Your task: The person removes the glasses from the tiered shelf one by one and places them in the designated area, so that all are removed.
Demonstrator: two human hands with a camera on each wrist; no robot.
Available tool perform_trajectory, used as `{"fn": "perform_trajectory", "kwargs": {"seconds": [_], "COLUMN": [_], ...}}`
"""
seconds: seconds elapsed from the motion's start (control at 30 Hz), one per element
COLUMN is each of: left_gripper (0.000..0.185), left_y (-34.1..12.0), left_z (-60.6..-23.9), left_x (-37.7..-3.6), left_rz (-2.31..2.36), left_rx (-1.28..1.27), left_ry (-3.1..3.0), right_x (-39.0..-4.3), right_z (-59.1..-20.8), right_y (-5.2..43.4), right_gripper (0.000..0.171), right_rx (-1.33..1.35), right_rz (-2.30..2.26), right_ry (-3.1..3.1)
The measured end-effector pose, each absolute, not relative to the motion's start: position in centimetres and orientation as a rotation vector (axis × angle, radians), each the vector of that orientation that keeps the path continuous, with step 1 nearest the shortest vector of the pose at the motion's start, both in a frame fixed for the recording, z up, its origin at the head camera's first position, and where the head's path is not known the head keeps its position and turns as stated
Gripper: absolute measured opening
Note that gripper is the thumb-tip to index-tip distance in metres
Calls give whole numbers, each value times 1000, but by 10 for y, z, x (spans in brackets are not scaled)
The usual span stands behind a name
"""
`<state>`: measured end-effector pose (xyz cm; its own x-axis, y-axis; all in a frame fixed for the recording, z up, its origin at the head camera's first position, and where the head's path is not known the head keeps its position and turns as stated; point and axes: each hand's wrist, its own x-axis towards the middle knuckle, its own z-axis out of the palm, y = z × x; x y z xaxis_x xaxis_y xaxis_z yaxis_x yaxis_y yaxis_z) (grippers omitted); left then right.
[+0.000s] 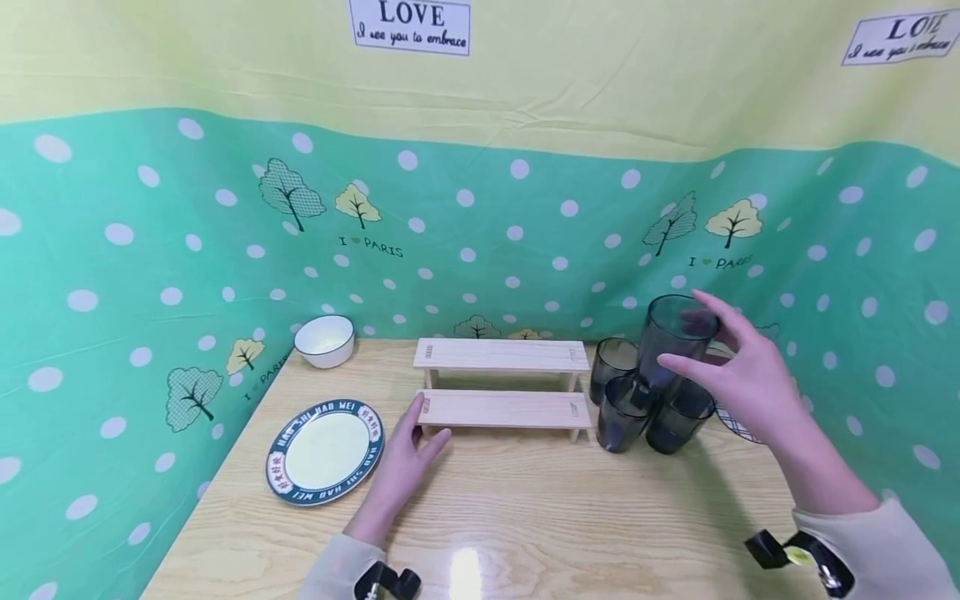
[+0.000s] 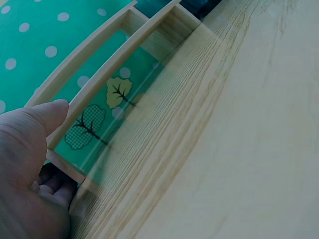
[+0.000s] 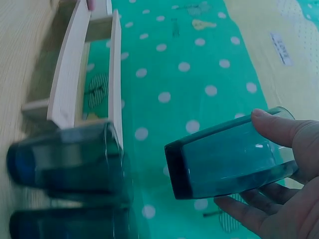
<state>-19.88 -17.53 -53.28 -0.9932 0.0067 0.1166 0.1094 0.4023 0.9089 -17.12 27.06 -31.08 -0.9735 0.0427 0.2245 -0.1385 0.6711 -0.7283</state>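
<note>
The fingers of the left hand lie nearly straight and relaxed on the table, holding nothing, their tips touching the left end of the lower step of a small wooden rack. Over on the right, the right hand has its fingers curled round a dark glass, thumb on the near side and the others wrapped behind, so it is lifted clear above the other glasses.

The rack lies to the left of the held glass, its long axis running left to right across the table, and the right hand is the nearer one to its right end. In the head view the glass stands roughly upright.

Going left to right: a white bowl sits at the back corner, smooth and round. A flat plate with a blue lettered rim lies just left of the left hand. The rack is pale bare wood, two flat steps. Just beside its right end three more smoky, see-through glasses stand close together.
</note>
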Motion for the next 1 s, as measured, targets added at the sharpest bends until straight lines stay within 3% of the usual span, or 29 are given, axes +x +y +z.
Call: {"fn": "perform_trajectory", "kwargs": {"seconds": [0.6, 1.0], "left_gripper": [94, 92], "left_y": [-177, -177], "left_z": [-533, -529], "left_x": [-198, -197], "left_rz": [-1669, -1682], "left_rx": [-122, -116], "left_ry": [-2546, -2553], "right_x": [-157, -153], "right_z": [-326, -351], "right_y": [346, 372], "right_gripper": [110, 116], "right_rx": [-176, -193], "right_rz": [1128, 1091], "right_ry": [-2683, -2705]}}
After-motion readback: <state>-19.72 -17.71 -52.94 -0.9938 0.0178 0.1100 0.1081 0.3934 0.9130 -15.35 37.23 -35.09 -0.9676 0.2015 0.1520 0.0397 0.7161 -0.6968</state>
